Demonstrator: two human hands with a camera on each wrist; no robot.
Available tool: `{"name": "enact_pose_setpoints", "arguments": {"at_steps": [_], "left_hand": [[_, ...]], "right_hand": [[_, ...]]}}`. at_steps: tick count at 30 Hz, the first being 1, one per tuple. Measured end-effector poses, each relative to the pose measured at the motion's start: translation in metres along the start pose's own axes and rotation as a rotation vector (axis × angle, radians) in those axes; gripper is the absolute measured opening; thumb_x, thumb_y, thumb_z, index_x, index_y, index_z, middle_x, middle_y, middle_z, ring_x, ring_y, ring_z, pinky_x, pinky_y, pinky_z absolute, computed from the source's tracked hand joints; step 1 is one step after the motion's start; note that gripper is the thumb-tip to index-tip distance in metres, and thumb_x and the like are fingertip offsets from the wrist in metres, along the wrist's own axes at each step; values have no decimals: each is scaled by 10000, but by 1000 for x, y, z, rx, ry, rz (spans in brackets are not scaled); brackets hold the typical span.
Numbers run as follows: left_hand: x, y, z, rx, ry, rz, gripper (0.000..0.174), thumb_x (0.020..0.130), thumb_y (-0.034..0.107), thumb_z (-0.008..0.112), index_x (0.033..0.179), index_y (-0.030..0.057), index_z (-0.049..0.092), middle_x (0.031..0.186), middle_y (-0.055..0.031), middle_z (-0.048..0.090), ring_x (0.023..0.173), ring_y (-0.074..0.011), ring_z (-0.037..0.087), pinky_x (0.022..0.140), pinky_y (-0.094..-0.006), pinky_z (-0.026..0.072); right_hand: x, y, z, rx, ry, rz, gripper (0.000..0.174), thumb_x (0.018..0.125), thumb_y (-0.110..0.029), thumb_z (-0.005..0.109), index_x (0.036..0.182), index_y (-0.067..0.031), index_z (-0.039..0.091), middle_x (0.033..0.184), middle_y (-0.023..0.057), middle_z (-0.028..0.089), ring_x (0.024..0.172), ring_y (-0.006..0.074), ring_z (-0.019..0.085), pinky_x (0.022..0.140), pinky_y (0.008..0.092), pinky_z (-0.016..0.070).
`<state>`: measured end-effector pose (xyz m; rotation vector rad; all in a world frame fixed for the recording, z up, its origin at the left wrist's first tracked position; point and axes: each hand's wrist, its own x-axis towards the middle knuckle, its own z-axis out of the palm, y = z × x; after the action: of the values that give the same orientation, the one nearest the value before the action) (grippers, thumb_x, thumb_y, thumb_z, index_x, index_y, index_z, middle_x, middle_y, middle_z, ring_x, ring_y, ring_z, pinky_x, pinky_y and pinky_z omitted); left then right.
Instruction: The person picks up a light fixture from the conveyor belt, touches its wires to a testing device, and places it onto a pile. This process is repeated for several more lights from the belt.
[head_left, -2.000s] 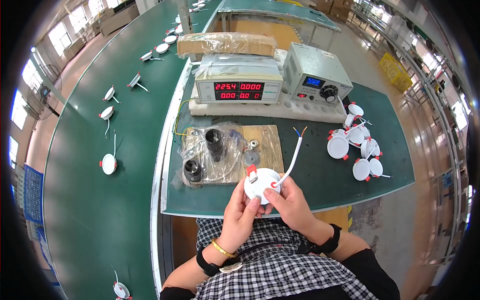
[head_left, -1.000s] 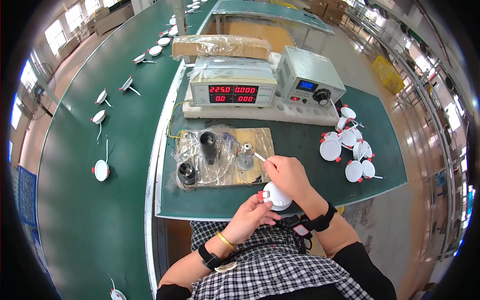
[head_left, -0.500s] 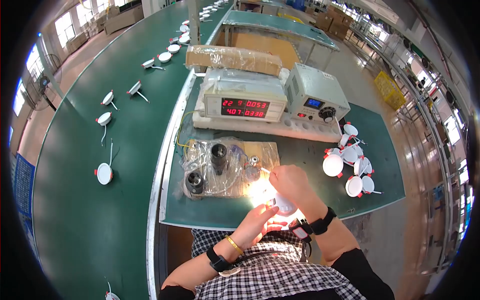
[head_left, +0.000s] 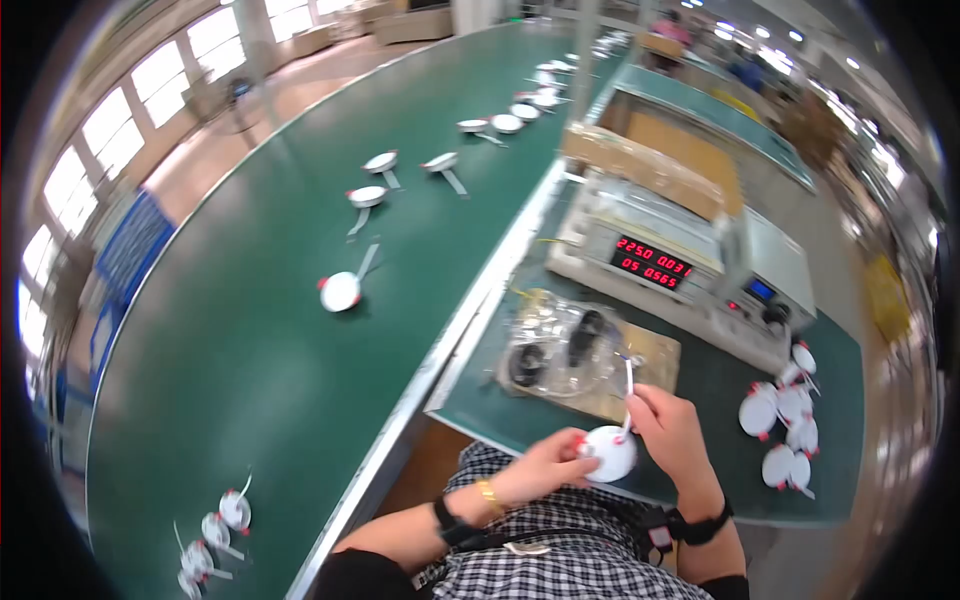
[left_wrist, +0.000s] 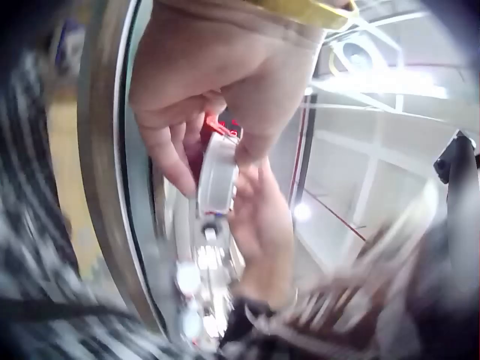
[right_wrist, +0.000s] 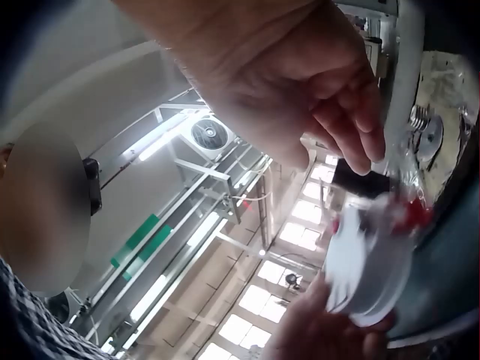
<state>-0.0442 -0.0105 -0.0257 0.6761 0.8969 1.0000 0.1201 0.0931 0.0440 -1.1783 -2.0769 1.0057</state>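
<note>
Now grips the round lamp [head_left: 610, 452] by its edge in the curled left hand [head_left: 545, 468], above the near edge of the surface [head_left: 712, 388]. Pinches its white wire [head_left: 628, 390] in the right hand [head_left: 665, 425]. Risks tugging that wire loose or dropping the lamp, given the edge-only hold.

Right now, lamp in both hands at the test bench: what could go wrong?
1. The meter shows lit readings while the right hand pinches the cable that reaches toward the board. Fingers close to the cable's end might get a shock.
2. The left hand grips the lamp by its rim near the front edge of the bench. A tug on the cable could pull it loose and drop it.
</note>
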Motion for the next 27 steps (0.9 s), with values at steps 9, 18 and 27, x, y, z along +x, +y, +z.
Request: {"name": "enact_pose_setpoints", "arguments": {"at_steps": [9, 18, 27], "left_hand": [[-256, 108, -170, 1509, 1254, -198, 451, 766, 285, 704, 1129, 31, 622, 1206, -173, 572, 1190, -346, 486, 1026, -417, 388], [-65, 125, -302, 1547, 1590, 264, 473, 795, 253, 683, 1197, 44, 547, 1210, -188, 568, 1132, -350, 539, 971, -416, 438], [-84, 127, -130, 83, 362, 301, 387, 955, 170, 515, 1284, -26, 459, 1172, -159, 617, 946, -251, 672, 755, -287, 566]], "right_hand": [[-8, 4, 5, 101, -116, -31, 263, 869, -110, 609, 1099, 15, 633, 756, 95, 650, 653, 123, 608, 589, 252, 481], [-12, 5, 8, 30, -220, -44, 228, 888, -119, 584, 1070, 5, 642, 838, 137, 686, 756, 193, 678, 670, 279, 510], [16, -16, 23, 137, -195, -152, 271, 961, -138, 490, 1168, -11, 611, 1039, 82, 677, 834, 144, 636, 704, 257, 496]]}}
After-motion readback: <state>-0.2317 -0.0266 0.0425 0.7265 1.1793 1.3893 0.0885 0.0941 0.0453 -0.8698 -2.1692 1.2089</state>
